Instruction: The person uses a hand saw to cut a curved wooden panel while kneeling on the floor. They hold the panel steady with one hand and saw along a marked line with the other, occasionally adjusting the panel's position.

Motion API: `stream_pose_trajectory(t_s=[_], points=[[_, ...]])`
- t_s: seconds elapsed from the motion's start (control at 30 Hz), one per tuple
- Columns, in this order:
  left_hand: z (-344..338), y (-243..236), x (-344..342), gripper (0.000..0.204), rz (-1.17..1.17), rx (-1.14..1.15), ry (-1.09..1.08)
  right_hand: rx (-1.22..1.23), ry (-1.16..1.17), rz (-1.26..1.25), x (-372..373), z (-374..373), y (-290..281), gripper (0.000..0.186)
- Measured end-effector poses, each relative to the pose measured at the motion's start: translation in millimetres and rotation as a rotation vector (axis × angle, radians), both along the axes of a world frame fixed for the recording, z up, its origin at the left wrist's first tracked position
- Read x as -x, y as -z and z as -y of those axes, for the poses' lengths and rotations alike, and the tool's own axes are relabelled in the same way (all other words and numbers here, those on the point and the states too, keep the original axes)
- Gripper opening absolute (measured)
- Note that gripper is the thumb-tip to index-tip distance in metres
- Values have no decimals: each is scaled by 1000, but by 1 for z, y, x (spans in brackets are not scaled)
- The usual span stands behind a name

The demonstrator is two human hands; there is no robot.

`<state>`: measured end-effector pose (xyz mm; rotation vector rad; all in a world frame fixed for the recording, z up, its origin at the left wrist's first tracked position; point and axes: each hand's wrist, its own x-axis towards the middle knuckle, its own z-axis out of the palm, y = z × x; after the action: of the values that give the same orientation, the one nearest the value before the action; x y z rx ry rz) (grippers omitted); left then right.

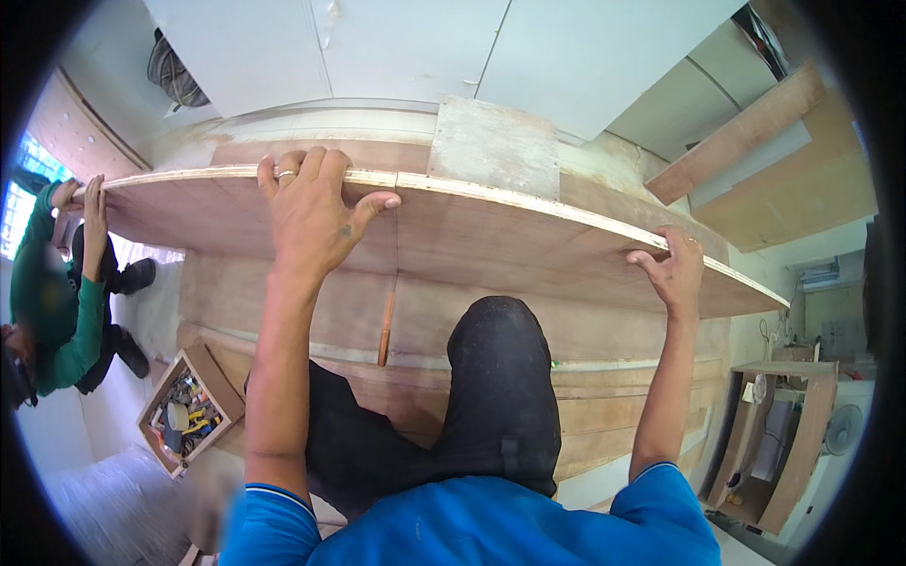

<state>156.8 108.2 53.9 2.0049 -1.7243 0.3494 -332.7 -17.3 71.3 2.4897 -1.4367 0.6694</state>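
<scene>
A long plywood panel (491,247) stands on edge in front of me, its pale layered top edge running from left to right. My left hand (316,208) grips that edge left of the middle, fingers over the far side and thumb pointing right. Farther right, my right hand (675,269) is also closed over the edge, thumb on the near face. Just right of my left thumb, a thin dark line runs down the panel. Below it is a slim orange-brown stick-like piece (386,330); whether they are joined I cannot tell.
A co-worker in green (58,302) holds the panel's left end with both hands. An open wooden box of tools (195,345) sits at lower left. Wooden boards (788,170) lean at the right, above a wooden cabinet frame (788,453). White panels (406,52) stand beyond.
</scene>
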Motion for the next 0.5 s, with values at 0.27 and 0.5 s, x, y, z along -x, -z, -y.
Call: stream_pose_trajectory(t_s=[0.27, 0.5], points=[[8, 9, -10, 61, -71, 225, 97, 104, 19, 85, 10, 9, 12, 69], [13, -10, -25, 62, -172, 264, 90, 205, -20, 114, -5, 7, -22, 68]])
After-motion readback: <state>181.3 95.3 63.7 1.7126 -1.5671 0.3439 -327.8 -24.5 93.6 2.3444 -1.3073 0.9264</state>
